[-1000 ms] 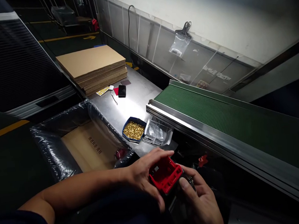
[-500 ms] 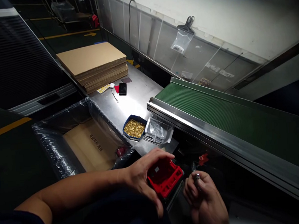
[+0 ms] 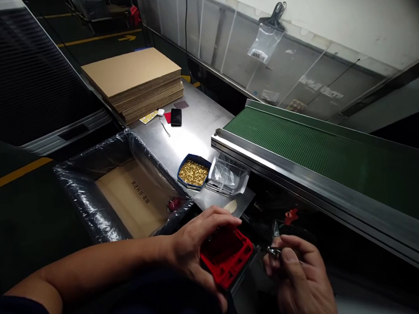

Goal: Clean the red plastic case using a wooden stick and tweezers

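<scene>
Across the right side runs a green conveyor belt (image 3: pixel 283 143), its end meeting the metal table (image 3: pixel 195 129). A box lined with dark plastic (image 3: pixel 88 207) stands beside the table, and a stack of cardboard sheets (image 3: pixel 133 78) lies toward the far end. The left hand (image 3: pixel 190 250) curls, partly open, around a red casing (image 3: pixel 230 264), nearer than a blue tray (image 3: pixel 187 183) of gold-coloured bits (image 3: pixel 194 172); the right hand (image 3: pixel 302 277), nearly closed, pinches a small metal piece (image 3: pixel 274 251) just beside the casing.
</scene>
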`<state>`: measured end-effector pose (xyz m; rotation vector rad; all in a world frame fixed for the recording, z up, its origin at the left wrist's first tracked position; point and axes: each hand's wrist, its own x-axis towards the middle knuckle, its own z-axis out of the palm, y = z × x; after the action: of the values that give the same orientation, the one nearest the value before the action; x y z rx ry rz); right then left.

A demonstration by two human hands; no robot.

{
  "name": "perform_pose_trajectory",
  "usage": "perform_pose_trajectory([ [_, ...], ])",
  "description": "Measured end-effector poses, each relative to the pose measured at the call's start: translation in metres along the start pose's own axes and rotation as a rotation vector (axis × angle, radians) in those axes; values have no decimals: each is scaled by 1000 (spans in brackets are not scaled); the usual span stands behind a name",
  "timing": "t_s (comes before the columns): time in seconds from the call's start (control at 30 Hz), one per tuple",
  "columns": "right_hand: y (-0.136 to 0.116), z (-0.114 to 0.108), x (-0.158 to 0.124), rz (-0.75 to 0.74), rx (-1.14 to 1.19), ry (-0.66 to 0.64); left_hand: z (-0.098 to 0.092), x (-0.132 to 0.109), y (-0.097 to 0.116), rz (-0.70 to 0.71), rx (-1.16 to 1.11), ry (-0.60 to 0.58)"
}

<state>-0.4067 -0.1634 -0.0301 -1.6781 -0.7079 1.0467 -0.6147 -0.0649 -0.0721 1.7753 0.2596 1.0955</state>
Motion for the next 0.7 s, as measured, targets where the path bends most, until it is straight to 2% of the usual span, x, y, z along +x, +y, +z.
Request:
perform_pose_trajectory([
  [0.1,-5,4,-2,-263,-37,55,-1,-3,2,-5,8,5],
  [0.17,-11,8,-6,-375,-12,92,-1,-5,3,-15,-2,13],
  [0.23,-20,14,-12,-330,-6,166,0,-6,4,-30,-18,26],
  [0.3,-31,20,-19,-175,-37,231,1,-7,5,-31,-29,42],
  [0.4,-43,28,-29,9,-67,246,1,-7,6,-26,-37,54],
  [0.7,-51,42,-39,55,-37,211,2,-10,12,-1,-54,69],
])
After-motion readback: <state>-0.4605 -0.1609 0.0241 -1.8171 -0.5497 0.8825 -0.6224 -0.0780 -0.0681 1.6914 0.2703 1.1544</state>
